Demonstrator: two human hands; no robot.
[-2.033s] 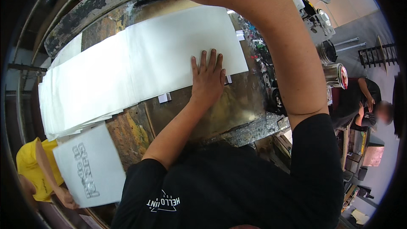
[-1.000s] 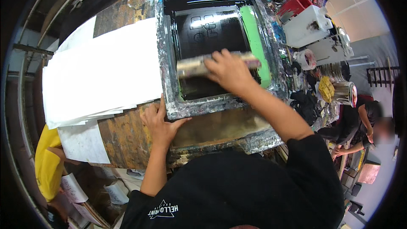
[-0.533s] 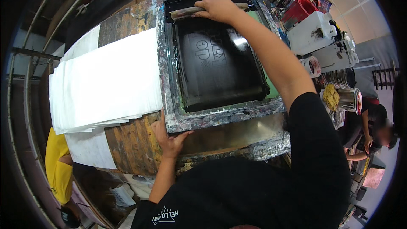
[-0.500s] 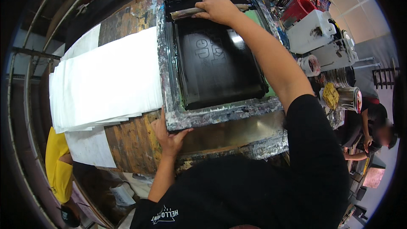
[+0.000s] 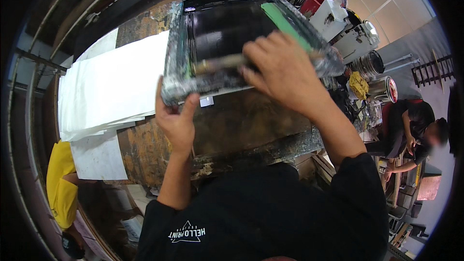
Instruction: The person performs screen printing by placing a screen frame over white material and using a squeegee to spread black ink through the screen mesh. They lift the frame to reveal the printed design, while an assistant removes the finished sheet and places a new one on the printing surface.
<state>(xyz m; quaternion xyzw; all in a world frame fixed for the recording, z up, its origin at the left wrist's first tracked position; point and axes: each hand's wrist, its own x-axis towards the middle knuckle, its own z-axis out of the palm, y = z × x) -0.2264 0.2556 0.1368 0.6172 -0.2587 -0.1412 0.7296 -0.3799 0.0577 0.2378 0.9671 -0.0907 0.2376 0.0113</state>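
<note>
Head view — left hand (image 5: 177, 124) clasping screen frame (image 5: 212, 85), now tilting up; right hand (image 5: 282, 70) clutching squeegee (image 5: 218, 64) — stroke apparently ending.

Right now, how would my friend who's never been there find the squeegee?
Find the big screen frame with the black middle, right of the white sheets. Near its lower edge is the squeegee, a long bar gripped by the person's right hand. Unlike the green strip along the frame's right side, it's tan and lies crosswise.
</note>
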